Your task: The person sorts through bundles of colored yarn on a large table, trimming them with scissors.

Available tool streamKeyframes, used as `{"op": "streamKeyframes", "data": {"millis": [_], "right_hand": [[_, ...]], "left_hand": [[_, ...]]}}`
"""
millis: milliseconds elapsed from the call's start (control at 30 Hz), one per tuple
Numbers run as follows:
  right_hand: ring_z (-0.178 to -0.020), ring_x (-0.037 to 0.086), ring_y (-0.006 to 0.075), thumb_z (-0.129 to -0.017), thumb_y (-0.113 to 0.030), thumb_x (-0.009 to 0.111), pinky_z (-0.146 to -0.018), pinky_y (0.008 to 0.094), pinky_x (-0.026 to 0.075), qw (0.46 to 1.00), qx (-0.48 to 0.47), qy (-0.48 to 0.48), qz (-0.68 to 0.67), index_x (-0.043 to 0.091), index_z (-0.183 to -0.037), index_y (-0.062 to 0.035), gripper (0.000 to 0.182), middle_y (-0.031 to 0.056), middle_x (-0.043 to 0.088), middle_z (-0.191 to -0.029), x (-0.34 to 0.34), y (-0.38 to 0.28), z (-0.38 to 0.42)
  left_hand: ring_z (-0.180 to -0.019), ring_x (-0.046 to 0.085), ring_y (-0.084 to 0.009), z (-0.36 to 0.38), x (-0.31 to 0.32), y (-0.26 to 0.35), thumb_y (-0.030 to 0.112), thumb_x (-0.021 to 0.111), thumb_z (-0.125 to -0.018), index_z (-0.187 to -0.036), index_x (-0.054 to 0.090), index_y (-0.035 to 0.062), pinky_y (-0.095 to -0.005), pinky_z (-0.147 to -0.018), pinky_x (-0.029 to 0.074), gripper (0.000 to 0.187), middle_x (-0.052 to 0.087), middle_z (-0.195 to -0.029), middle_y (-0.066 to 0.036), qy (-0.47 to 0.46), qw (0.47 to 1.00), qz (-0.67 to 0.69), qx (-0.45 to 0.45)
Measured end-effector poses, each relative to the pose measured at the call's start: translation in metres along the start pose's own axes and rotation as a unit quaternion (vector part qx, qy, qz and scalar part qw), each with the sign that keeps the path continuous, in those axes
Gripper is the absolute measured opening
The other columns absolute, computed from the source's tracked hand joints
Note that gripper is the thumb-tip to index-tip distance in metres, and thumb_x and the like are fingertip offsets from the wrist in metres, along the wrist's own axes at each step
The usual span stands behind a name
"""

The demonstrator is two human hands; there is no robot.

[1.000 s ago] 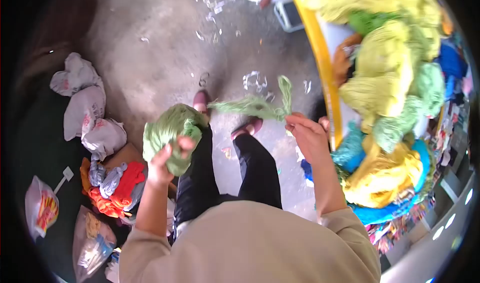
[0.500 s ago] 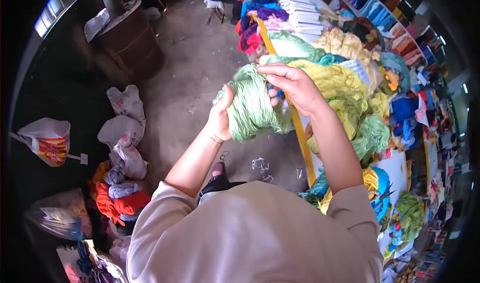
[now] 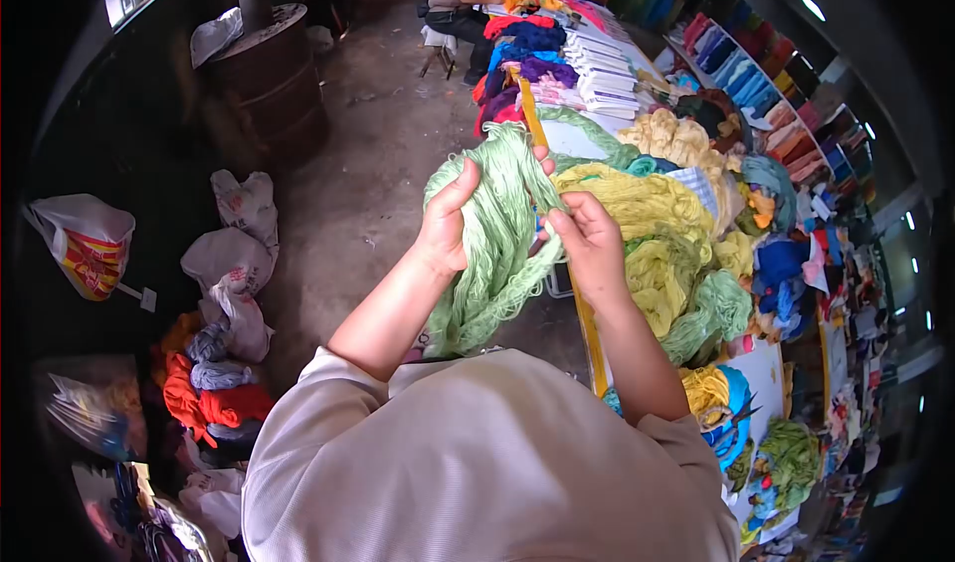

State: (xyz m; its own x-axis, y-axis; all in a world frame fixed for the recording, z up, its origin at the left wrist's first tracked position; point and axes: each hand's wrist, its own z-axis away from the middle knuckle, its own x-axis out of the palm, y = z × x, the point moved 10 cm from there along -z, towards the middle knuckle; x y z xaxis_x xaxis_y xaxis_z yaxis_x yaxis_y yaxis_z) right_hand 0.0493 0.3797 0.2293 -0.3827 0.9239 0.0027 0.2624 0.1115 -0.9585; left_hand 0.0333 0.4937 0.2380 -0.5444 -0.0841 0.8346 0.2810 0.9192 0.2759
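A pale green skein of yarn (image 3: 489,234) hangs in front of my body, loose strands drooping toward my shirt. My left hand (image 3: 450,216) holds its left side, thumb on top and the other fingers mostly hidden behind the yarn. At the skein's right edge, my right hand (image 3: 587,244) pinches some green strands between thumb and fingers. Just right of my hands, yellow yarn (image 3: 637,199) lies heaped on the table, with another light green bundle (image 3: 721,308) below it.
The table's yellow edge (image 3: 589,338) runs beside my right arm. White folded stacks (image 3: 602,75) lie farther up. A person (image 3: 458,5) sits at the far end. Left are a rusty barrel (image 3: 269,85), white bags (image 3: 231,259) and orange-red yarn (image 3: 224,403) on the floor.
The green skein has opened out and hangs lower. My right hand has moved down from its top to its right edge and closed on strands. The view has tilted up, showing more of the seated person.
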Motion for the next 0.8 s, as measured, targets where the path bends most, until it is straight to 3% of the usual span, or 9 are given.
{"op": "streamKeyframes", "data": {"millis": [100,167,267,333,400,500,533,567,800], "right_hand": [[-0.087,0.063,0.0116,-0.099,-0.007,0.059,-0.080,0.0266,0.050,0.998,-0.026,0.010,0.056,0.057,-0.111,0.0003,0.015,0.0056,0.066,-0.095,-0.018,-0.012,0.002],[-0.092,0.064,0.0133,-0.097,-0.005,0.060,-0.083,0.0266,0.049,0.997,-0.017,0.023,0.067,0.059,-0.110,0.0025,0.015,0.0057,0.067,-0.097,-0.025,-0.018,-0.002],[-0.088,0.063,0.0134,-0.086,-0.004,0.072,-0.078,0.0274,0.050,0.963,-0.120,-0.001,0.240,0.068,-0.099,0.0008,0.015,0.0051,0.068,-0.096,-0.011,-0.049,-0.010],[-0.087,0.063,0.0135,-0.084,-0.003,0.073,-0.077,0.0275,0.050,0.955,-0.091,-0.025,0.281,0.068,-0.098,0.0007,0.015,0.0053,0.069,-0.097,-0.004,-0.052,-0.012],[-0.085,0.064,0.0124,-0.083,-0.002,0.073,-0.074,0.0277,0.050,0.941,-0.066,-0.060,0.326,0.069,-0.092,0.0009,0.010,0.0058,0.069,-0.095,0.007,-0.048,-0.015],[-0.087,0.065,0.0121,-0.087,-0.003,0.069,-0.075,0.0279,0.051,0.955,-0.057,-0.001,0.290,0.068,-0.096,0.0011,0.010,0.0064,0.069,-0.095,-0.012,-0.039,-0.023],[-0.090,0.065,0.0123,-0.093,-0.005,0.064,-0.079,0.0267,0.051,0.987,0.007,0.036,0.155,0.064,-0.102,0.0015,0.011,0.0061,0.068,-0.095,-0.024,-0.027,-0.026],[-0.091,0.066,0.0125,-0.095,-0.006,0.062,-0.081,0.0260,0.050,0.990,-0.001,0.050,0.134,0.062,-0.105,0.0016,0.012,0.0056,0.068,-0.095,-0.027,-0.030,-0.031],[-0.070,0.052,0.0075,-0.100,-0.011,0.055,-0.071,0.0245,0.045,0.994,-0.008,0.095,0.047,0.058,-0.105,-0.0021,0.010,0.0025,0.065,-0.097,-0.039,-0.037,-0.041]], "left_hand": [[-0.125,0.055,-0.0261,0.009,-0.038,0.014,0.034,0.062,-0.096,-0.142,0.041,-0.0034,-0.0397,-0.107,0.045,0.063,0.054,-0.137,-0.017,0.117,0.990,-0.058,0.056],[-0.124,0.056,-0.0265,0.011,-0.044,0.020,0.031,0.065,-0.094,-0.140,0.044,-0.0038,-0.0401,-0.108,0.044,0.062,0.056,-0.134,-0.016,0.135,0.985,-0.092,0.057],[-0.119,0.059,-0.0246,0.010,-0.051,0.027,0.023,0.072,-0.090,-0.134,0.051,-0.0032,-0.0381,-0.107,0.043,0.056,0.062,-0.126,-0.014,0.163,0.973,-0.151,0.066],[-0.117,0.058,-0.0208,0.007,-0.036,0.032,0.023,0.073,-0.089,-0.130,0.055,-0.0014,-0.0358,-0.106,0.042,0.051,0.065,-0.121,-0.011,0.175,0.962,-0.182,0.108],[-0.112,0.062,-0.0235,0.013,-0.065,0.043,0.016,0.077,-0.085,-0.137,0.047,0.0010,-0.0451,-0.105,0.045,0.062,0.062,-0.124,-0.007,0.221,0.947,-0.196,0.123],[-0.109,0.062,-0.0221,0.013,-0.076,0.051,0.014,0.072,-0.088,-0.129,0.055,-0.0004,-0.0390,-0.101,0.048,0.047,0.066,-0.117,-0.010,0.252,0.937,-0.214,0.117],[-0.105,0.063,-0.0210,0.012,-0.075,0.049,0.013,0.071,-0.089,-0.124,0.058,-0.0008,-0.0362,-0.098,0.049,0.040,0.067,-0.114,-0.010,0.272,0.932,-0.221,0.094],[-0.103,0.063,-0.0194,0.008,-0.058,0.054,0.014,0.068,-0.091,-0.116,0.063,-0.0013,-0.0327,-0.095,0.050,0.030,0.068,-0.110,-0.011,0.245,0.930,-0.249,0.114],[-0.107,0.062,-0.0167,0.004,-0.079,0.045,0.016,0.064,-0.095,-0.124,0.061,0.0000,-0.0330,-0.096,0.048,0.034,0.067,-0.116,-0.008,0.226,0.956,-0.173,0.067]]}}
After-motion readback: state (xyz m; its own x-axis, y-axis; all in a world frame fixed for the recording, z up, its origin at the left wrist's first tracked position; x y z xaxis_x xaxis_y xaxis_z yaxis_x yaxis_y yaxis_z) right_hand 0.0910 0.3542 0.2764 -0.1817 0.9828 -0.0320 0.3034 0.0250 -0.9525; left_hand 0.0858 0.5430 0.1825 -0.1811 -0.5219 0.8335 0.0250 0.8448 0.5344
